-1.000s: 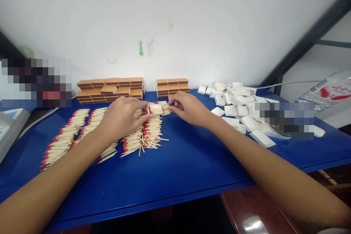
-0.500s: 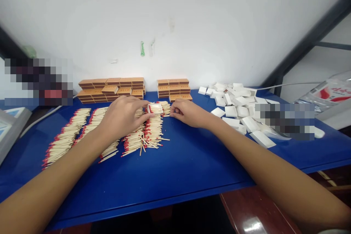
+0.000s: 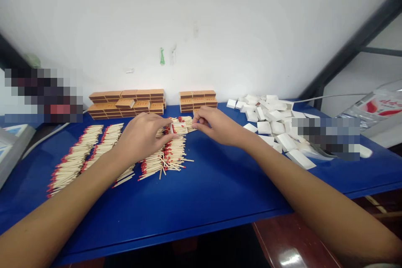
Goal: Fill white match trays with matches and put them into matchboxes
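My left hand (image 3: 143,134) grips a small white matchbox tray (image 3: 180,130) between thumb and fingers, just above the matches. Red-tipped matches lie inside the tray. At the tray's right end, my right hand (image 3: 216,125) is closed in a pinch on matchsticks (image 3: 191,128), whose number I cannot make out. Loose matches (image 3: 174,153) spread in rows beneath and in front of the tray, their red heads mostly to the left. More rows of matches (image 3: 73,155) lie to the left, partly hidden by my left forearm.
Stacked brown matchboxes (image 3: 125,104) stand against the wall, with a smaller stack (image 3: 198,98) behind my right hand. A heap of white empty trays (image 3: 273,119) lies on the right of the blue table (image 3: 188,213). A plastic package (image 3: 383,102) sits far right.
My right hand has moved slightly up and left, closer to the tray, and matchsticks now show at its fingertips. The left hand still holds the tray, shifted slightly.
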Action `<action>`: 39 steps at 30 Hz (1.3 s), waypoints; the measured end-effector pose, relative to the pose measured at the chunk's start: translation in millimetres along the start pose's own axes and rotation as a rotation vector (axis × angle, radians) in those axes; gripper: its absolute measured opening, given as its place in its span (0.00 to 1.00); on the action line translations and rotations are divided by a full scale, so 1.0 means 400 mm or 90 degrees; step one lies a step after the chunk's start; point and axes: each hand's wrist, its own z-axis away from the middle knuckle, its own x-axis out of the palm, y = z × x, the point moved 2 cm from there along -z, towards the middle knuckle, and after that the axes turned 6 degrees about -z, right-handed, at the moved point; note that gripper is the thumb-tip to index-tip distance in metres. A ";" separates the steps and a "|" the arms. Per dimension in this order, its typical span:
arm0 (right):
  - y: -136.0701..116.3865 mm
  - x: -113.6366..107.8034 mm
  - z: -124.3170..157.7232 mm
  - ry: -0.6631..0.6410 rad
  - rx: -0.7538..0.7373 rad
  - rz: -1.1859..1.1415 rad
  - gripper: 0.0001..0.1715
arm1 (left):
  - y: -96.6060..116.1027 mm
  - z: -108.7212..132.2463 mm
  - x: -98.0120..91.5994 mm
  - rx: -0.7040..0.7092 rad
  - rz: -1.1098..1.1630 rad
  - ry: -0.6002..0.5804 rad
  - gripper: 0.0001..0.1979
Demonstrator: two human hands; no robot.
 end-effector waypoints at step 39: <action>0.040 0.041 0.003 -0.077 0.049 0.079 0.04 | -0.009 -0.004 -0.016 -0.017 -0.022 0.010 0.28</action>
